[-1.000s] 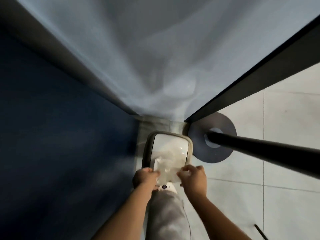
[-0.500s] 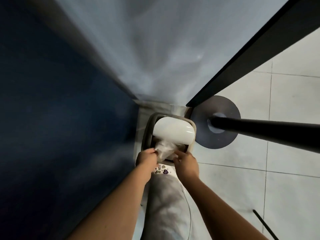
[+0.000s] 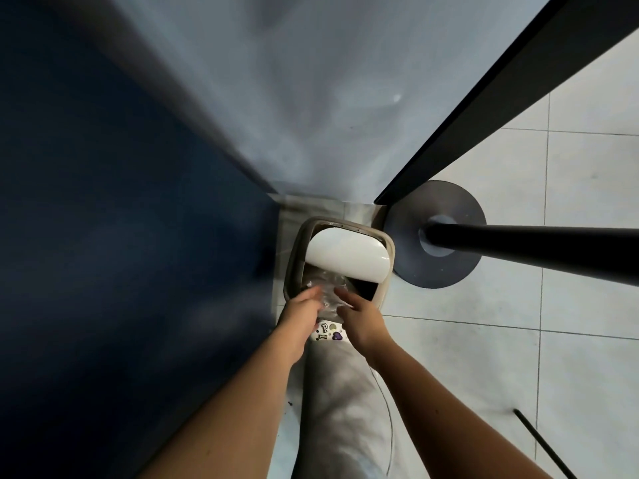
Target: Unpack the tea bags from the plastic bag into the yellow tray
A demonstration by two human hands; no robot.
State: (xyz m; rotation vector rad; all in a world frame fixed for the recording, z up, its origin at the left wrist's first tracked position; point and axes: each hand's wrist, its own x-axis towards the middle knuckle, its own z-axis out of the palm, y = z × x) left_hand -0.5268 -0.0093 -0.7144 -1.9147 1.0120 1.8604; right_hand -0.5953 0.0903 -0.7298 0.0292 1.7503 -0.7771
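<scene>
A crumpled clear plastic bag (image 3: 330, 288) lies in the mouth of a beige floor bin (image 3: 389, 271), under its raised white lid (image 3: 347, 255). My left hand (image 3: 302, 305) hovers at the bin's front left rim with fingers stretched toward the bag. My right hand (image 3: 359, 316) is just right of it, fingers relaxed and spread, holding nothing. Both hands are blurred. No tea bags and no yellow tray are in view.
A dark blue panel (image 3: 121, 236) stands close on the left and a grey wall (image 3: 294, 98) behind the bin. A black pole (image 3: 536, 250) on a round grey base (image 3: 439, 271) is right of the bin. My grey trouser leg (image 3: 342, 392) and decorated shoe (image 3: 326, 331) stand on white floor tiles (image 3: 518, 357).
Both hands pinched the plastic bag over the bin while the lid swung up. Now the bag sits inside the bin and both hands have let go.
</scene>
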